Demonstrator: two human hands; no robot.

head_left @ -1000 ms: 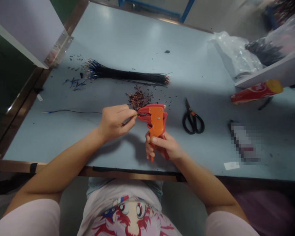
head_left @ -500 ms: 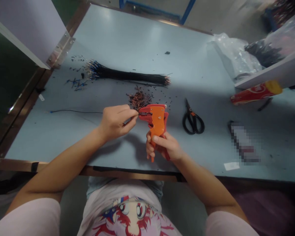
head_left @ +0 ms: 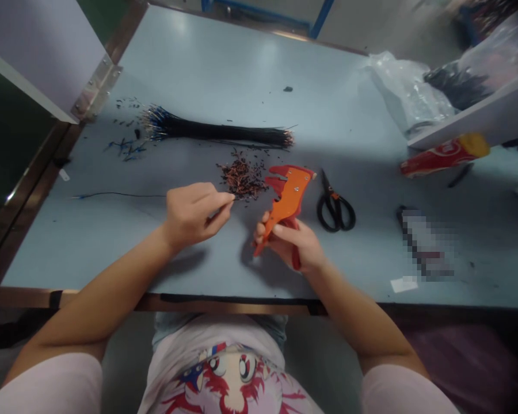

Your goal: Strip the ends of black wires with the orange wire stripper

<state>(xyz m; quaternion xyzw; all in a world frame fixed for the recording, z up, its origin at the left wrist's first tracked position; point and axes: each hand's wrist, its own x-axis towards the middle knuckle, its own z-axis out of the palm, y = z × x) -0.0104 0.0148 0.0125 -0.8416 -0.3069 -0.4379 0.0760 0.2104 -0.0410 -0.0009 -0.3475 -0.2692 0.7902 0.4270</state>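
Between thumb and fingers, my left hand (head_left: 198,211) pinches a thin black wire (head_left: 125,194) close to its right end. The wire trails left over the table to a blue tip. My right hand (head_left: 289,238) is wrapped round the handles of an orange and red wire stripper (head_left: 290,192). Its jaws point left and stand apart from the wire, with nothing seen between them. Just behind the two hands lies a pile of copper and black wire scraps (head_left: 242,177). Farther back is a long bundle of black wires (head_left: 224,132), blue at the left end and copper at the right.
Black-handled scissors (head_left: 336,210) lie right of the stripper. Beyond them are a red and yellow can (head_left: 444,155), a blurred-out object (head_left: 425,241) and a white label (head_left: 404,284). Loose blue-tipped pieces (head_left: 127,149) sit at the left; plastic bags (head_left: 414,92) fill the back right.
The stripper has come off the wire end, moving right and tilting clockwise, and its handles have spread. My left hand has shifted slightly left, still pinching the wire.
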